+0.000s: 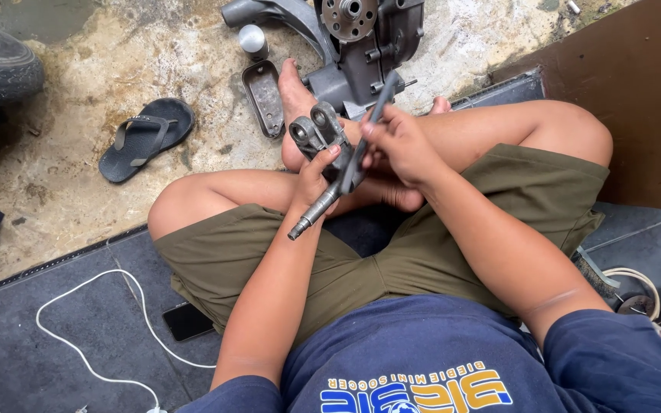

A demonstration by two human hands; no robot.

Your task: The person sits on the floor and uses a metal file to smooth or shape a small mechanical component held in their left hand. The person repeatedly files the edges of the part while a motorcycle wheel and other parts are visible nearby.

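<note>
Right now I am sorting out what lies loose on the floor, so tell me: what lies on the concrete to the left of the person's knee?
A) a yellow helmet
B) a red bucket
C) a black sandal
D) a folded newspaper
C: a black sandal lies on the concrete floor, apart from the left hand holding the metal shaft part.
</note>
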